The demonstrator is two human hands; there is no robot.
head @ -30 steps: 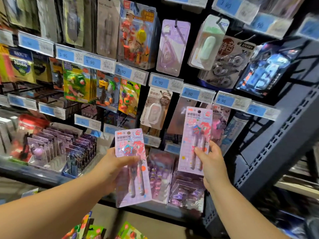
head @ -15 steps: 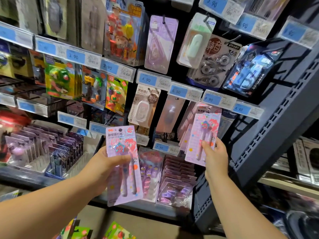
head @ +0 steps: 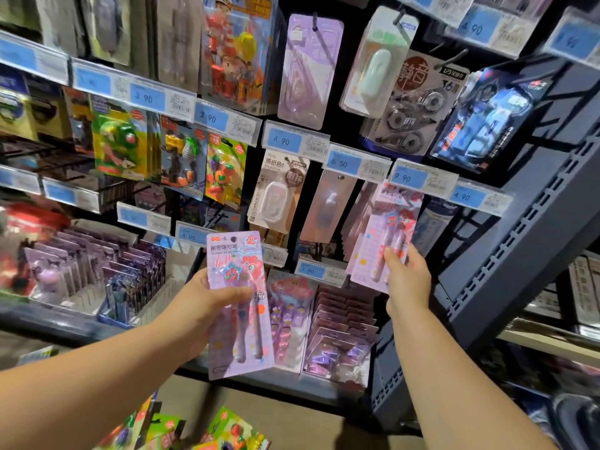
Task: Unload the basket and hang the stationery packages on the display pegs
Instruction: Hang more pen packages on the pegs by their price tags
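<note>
With your right hand (head: pixel 407 280) pinching the pink package (head: pixel 386 235) low, its top well above your fingers (head: pixel 390 259) near a hidden peg, the card may bend and miss, while your left hand (head: pixel 207 306) grips the second package (head: pixel 240 306).

free: bare panel (head: pixel 347 128) btw hung packs (head: pixel 308 69) | blocked: price tags (head: pixel 357 162) across front, upright (head: pixel 519 254) on R

Dark steel rack (head: pixel 535 254) in front of you. Above your left hand (head: pixel 207 306), a correction-tape card (head: pixel 276 196) and fruit erasers (head: pixel 224 170) hang from it. Behind your right hand (head: pixel 407 284), pink pen packs (head: pixel 355 219) hang below the 9.90 tag (head: pixel 409 178). Between your hands, purple blister cards (head: pixel 337 345) lean on the bottom shelf (head: pixel 58 323); left of your left hand, purple packs (head: pixel 130 274) fill a tray (head: pixel 156 303).
</note>
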